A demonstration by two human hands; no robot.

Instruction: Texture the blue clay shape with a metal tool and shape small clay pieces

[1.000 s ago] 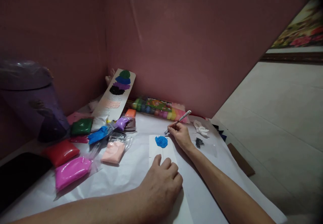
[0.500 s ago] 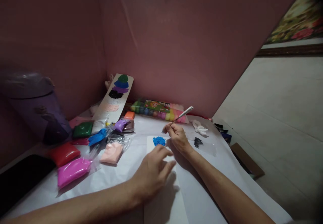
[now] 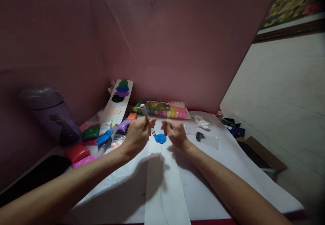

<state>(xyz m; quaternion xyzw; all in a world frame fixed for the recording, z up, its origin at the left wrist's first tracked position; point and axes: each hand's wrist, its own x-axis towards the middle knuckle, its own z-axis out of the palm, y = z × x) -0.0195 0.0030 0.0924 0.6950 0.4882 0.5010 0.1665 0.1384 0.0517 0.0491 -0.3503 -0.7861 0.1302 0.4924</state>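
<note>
My left hand (image 3: 138, 135) is closed round a small fork (image 3: 144, 110), its handle pointing up and its tines down. The tines are close to the left edge of a patch of blue clay (image 3: 160, 138); whether they touch it I cannot tell. Under the clay lies a long white card strip (image 3: 165, 184) with a thin line down it. Just right of the clay is my right hand (image 3: 175, 132), fingers curled and pinched together. What they hold, if anything, is hidden.
Clay bags, among them a red one (image 3: 77, 152) and a green one (image 3: 91, 132), lie at left beside a purple canister (image 3: 57, 120). Behind leans a card with coloured patches (image 3: 120, 98). A clay pack (image 3: 162, 109) is at the back; white clay (image 3: 201, 122) lies right.
The fork has passed from my right hand to my left. My left hand has moved up and left from over the strip and closed. The view has shifted slightly.
</note>
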